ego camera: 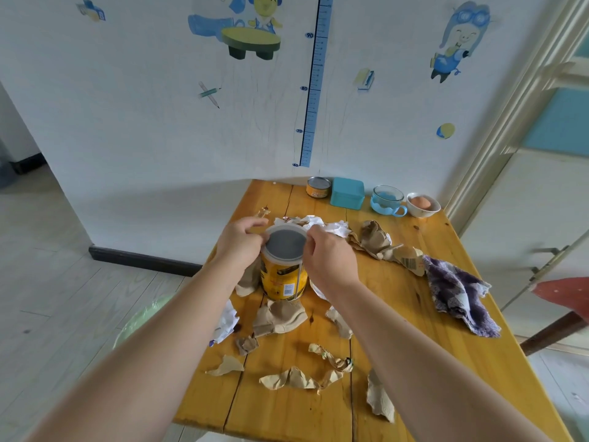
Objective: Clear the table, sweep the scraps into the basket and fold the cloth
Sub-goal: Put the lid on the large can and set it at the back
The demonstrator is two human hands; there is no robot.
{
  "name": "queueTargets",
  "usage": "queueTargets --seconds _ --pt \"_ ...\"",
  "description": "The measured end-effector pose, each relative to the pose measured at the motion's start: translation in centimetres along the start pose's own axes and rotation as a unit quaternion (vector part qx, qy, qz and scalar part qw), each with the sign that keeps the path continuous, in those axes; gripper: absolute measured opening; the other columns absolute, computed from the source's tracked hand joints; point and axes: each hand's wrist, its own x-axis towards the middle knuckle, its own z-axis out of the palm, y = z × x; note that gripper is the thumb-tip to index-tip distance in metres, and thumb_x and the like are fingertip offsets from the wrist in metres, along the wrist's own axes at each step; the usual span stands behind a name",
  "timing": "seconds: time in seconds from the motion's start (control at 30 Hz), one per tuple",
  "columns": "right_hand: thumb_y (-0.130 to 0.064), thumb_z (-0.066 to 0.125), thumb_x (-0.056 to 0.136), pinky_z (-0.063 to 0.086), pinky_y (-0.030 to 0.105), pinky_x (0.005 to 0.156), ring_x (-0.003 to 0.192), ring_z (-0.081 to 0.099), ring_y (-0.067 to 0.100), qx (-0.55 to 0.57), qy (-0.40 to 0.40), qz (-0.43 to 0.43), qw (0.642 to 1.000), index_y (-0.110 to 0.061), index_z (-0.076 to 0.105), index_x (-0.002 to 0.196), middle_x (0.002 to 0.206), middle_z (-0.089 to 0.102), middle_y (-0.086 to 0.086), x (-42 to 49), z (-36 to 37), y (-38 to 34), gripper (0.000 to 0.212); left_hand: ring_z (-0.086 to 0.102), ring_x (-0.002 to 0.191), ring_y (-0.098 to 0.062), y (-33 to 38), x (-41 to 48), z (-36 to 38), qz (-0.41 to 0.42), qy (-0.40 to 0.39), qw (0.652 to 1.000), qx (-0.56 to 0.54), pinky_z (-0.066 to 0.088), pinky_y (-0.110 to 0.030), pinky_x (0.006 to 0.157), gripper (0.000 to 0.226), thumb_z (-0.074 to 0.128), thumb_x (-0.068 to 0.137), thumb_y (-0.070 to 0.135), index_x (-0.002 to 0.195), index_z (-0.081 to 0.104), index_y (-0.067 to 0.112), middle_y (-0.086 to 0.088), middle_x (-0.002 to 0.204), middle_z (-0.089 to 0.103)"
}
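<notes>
Green shows first, at the far left: a pale basket (pixel 140 317) sits on the floor just beside the wooden bench (pixel 287 409), mostly hidden behind the left arm. A crumpled white paper (pixel 228 320) lies at the left edge of the bench.

Next comes the left hand (pixel 239 240). Its fingers are curled and pinch the left rim of a clear plastic lid (pixel 285 244). The lid sits on top of a yellow can (pixel 282 279) that stands upright near the middle of the bench. The right hand (pixel 331 263) pinches the right rim of the same lid.

Torn brown paper scraps (pixel 280 317) lie all around the can, in front of it, behind it and out to the right. More white paper is bunched up behind the lid.

To the right of the scraps, a purple and white cloth (pixel 455 295) lies rumpled near the right edge of the bench, touching one brown scrap.

Along the back edge by the wall stand four things in a row: a small tin (pixel 318 187), a teal box (pixel 347 193), a blue cup (pixel 387 200) and a white bowl (pixel 423 205) with an egg in it.
</notes>
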Motion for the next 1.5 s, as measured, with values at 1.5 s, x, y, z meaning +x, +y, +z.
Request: queueTargets --seconds 1.5 --pt "-0.015 0.027 0.099 0.050 0.033 0.087 0.114 0.055 0.026 0.194 -0.033 0.096 0.976 -0.022 0.046 0.135 0.128 0.058 0.011 0.1 1.6 0.1 0.041 0.044 0.119 -0.015 -2.3 -0.9 1.0 0.143 -0.172 0.972 0.069 0.041 -0.023 0.089 0.096 0.059 0.064 0.063 0.146 0.019 0.031 -0.001 0.142 0.041"
